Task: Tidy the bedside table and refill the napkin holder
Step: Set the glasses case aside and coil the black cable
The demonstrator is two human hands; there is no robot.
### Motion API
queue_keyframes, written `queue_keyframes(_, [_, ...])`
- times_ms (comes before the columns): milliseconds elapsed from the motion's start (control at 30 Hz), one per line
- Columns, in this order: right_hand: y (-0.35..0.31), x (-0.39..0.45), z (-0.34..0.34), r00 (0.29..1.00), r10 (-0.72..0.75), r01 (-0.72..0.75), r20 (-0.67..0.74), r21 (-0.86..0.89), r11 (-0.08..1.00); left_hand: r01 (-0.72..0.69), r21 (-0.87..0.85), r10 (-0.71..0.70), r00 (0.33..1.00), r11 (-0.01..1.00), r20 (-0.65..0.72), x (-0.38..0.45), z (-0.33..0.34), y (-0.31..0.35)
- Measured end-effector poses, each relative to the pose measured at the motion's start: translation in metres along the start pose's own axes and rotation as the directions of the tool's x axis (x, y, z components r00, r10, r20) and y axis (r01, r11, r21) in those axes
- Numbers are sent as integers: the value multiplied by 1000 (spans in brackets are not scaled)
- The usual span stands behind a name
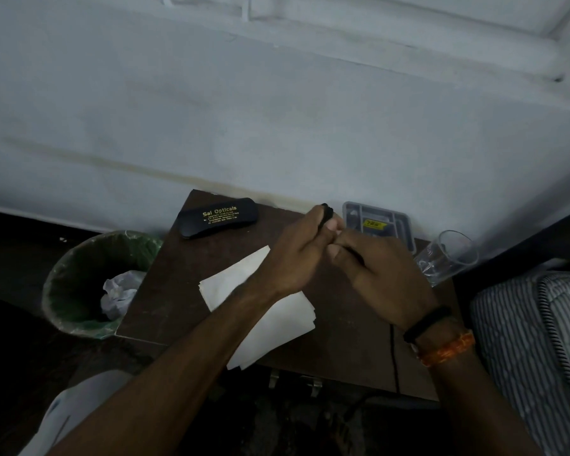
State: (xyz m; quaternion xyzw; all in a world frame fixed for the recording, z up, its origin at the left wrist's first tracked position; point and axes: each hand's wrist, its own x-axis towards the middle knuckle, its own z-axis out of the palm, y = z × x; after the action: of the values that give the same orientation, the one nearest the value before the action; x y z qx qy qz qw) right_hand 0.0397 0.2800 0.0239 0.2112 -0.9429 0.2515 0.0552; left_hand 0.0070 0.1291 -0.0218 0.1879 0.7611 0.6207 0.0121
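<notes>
Both my hands meet over the middle of the dark brown bedside table. My left hand is closed on a coiled black cable, whose loop sticks out above my fingers. My right hand pinches the same cable; its loose end runs under my wrist and hangs over the table's front edge. A stack of white napkins lies flat on the table beneath my left forearm. A grey plastic holder with compartments and a yellow label stands at the back, partly hidden by my fingers.
A black spectacle case with gold lettering lies at the table's back left. A clear glass sits at the right edge. A green-lined bin with crumpled paper stands left of the table. A striped mattress is on the right, a pale wall behind.
</notes>
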Motion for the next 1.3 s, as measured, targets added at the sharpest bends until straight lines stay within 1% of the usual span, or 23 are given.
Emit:
queue_keyframes(67, [8, 0, -5, 998, -23, 25, -64, 36, 999, -32, 5, 32, 998, 999, 54, -1, -3, 2])
queue_keyframes(100, [11, 0, -6, 993, -43, 45, -106, 21, 999, -47, 17, 45, 995, 999, 88, -3, -4, 4])
queue_keyframes(200, [18, 0, -3, 970, -114, 93, -215, -106, 990, -54, 56, 44, 983, 997, 178, -6, -7, 7])
queue_keyframes(267, [24, -1, -5, 947, -142, 102, -287, -150, 983, -53, 24, 46, 969, 998, 242, -5, -10, 9])
queue_keyframes(300, [27, 0, -6, 934, -142, 99, -327, -146, 984, -40, -31, 47, 958, 999, 284, -5, -11, 12])
queue_keyframes(367, [31, 2, -5, 913, -118, 83, -391, -104, 991, 52, -199, 18, 942, 979, 335, -4, -12, 17])
queue_keyframes(433, [33, 5, 1, 906, -81, 55, -415, -73, 996, 154, -345, -44, 950, 926, 308, -3, -12, 20])
queue_keyframes(500, [36, 8, 10, 925, -17, -8, -379, -65, 998, 210, -466, -99, 963, 859, 251, -1, -12, 20])
queue_keyframes(567, [39, 8, 16, 959, 80, -96, -271, -44, 994, 238, -558, -143, 967, 795, 209, 0, -12, 20])
queue_keyframes(633, [37, 4, 22, 975, 155, -160, -156, -16, 987, 257, -618, -168, 965, 743, 199, 2, -13, 19])
queue_keyframes(700, [28, 1, 29, 979, 194, -193, -64, 11, 981, 267, -669, -178, 964, 693, 199, 2, -13, 19])
queue_keyframes(800, [14, -3, 35, 975, 199, -202, 98, 26, 979, 255, -719, -187, 967, 646, 175, 3, -12, 20])
queue_keyframes(833, [11, -4, 36, 966, 204, -210, 158, 21, 978, 249, -721, -202, 967, 647, 153, 4, -13, 19])
queue_keyframes(867, [9, -5, 36, 959, 204, -208, 195, 4, 978, 241, -701, -215, 968, 672, 126, 4, -13, 16])
queue_keyframes(900, [7, -6, 35, 960, 195, -193, 200, -26, 981, 230, -649, -221, 970, 725, 96, 6, -13, 13])
queue_keyframes(967, [2, -8, 29, 978, 159, -150, 137, -72, 986, 207, -489, -207, 977, 847, 54, 7, -12, 6])
queue_keyframes(1033, [-4, -7, 20, 992, 109, -107, 71, -35, 994, 206, -369, -199, 978, 906, 57, 5, -10, 2])
queue_keyframes(1167, [-2, -4, 2, 999, 41, -40, -29, 44, 998, 198, -193, -190, 980, 961, 58, 1, -7, -4])
queue_keyframes(1233, [3, -3, -5, 992, -10, 14, -122, 33, 999, 218, -170, -206, 975, 961, 86, 1, -7, -3])
queue_keyframes(1300, [8, -2, -7, 975, -45, 44, -219, -7, 999, 197, -179, -173, 975, 964, 143, -1, -7, 5])
